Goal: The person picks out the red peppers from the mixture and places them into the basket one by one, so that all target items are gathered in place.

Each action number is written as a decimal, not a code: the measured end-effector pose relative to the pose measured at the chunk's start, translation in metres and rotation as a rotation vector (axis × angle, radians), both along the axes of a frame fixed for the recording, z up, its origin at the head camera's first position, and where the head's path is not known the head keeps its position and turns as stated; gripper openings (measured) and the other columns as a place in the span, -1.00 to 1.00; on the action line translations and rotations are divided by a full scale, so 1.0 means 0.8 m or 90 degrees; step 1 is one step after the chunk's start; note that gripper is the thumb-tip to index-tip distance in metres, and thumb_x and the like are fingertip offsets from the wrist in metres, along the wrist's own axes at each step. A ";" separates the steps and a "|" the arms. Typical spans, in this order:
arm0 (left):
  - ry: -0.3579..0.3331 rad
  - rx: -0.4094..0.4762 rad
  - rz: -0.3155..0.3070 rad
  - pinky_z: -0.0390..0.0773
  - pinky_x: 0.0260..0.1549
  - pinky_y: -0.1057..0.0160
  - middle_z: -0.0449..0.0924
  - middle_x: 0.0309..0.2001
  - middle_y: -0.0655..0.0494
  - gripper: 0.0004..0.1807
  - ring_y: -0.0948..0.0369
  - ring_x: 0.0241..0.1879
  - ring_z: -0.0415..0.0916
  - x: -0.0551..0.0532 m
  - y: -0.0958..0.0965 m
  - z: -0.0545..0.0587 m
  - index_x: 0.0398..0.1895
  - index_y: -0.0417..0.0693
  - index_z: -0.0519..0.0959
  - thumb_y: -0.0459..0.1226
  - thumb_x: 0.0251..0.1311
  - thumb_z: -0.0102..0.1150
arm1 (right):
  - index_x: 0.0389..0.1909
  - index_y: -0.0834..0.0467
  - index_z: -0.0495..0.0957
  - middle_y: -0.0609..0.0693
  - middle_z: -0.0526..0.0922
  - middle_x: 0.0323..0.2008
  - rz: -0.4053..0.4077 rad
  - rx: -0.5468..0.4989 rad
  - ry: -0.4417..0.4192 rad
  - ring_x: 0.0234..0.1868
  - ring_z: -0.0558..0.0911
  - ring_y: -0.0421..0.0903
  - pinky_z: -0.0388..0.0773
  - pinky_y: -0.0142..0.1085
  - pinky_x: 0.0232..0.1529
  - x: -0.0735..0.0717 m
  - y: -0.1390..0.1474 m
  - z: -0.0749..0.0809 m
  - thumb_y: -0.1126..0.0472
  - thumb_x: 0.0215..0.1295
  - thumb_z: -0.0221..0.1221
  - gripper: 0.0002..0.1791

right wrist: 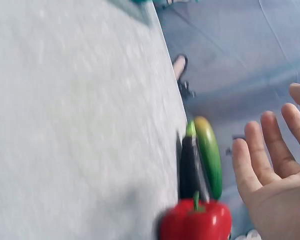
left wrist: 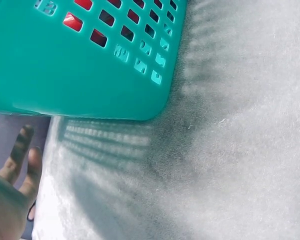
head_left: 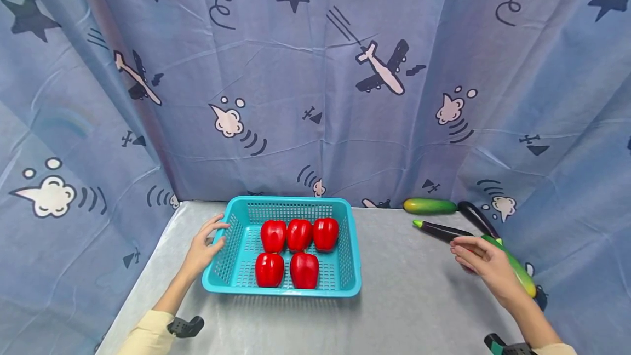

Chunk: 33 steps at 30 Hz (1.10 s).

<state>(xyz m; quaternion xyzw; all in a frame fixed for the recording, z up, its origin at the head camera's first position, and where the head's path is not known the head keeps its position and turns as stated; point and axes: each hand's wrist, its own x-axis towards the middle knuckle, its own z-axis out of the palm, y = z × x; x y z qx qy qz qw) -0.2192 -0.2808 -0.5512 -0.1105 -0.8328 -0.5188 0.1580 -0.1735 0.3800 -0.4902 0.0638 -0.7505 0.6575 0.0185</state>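
A turquoise plastic basket (head_left: 282,292) holds several red bell peppers (head_left: 304,270) in two rows. My left hand (head_left: 201,250) is beside the basket's left rim, its fingers spread and relaxed, gripping nothing. In the left wrist view that hand (left wrist: 12,200) shows below the basket wall (left wrist: 65,75). On the right, my right hand (head_left: 488,270) hovers over another red bell pepper (right wrist: 196,222), mostly hidden beneath it in the head view. The right wrist view shows this hand (right wrist: 277,175) with fingers apart and loosely extended, holding nothing.
Beyond the right hand lie a dark eggplant (head_left: 441,230) with a green tip, a second eggplant (head_left: 475,218), a green-yellow cucumber-like vegetable (head_left: 430,206) and another one (head_left: 520,275). A blue patterned curtain (head_left: 296,97) surrounds the grey table (head_left: 394,300) at back and sides.
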 end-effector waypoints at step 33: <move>-0.012 -0.003 -0.005 0.53 0.02 0.10 0.25 0.44 -0.27 -0.67 -0.21 0.40 0.19 0.004 0.002 0.008 0.13 -0.32 0.58 -0.55 0.32 0.16 | 0.54 0.28 0.11 0.39 0.12 0.48 -0.368 0.303 -0.119 0.44 0.13 0.39 0.34 0.37 0.18 -0.019 0.047 -0.063 -0.04 0.34 0.33 -0.07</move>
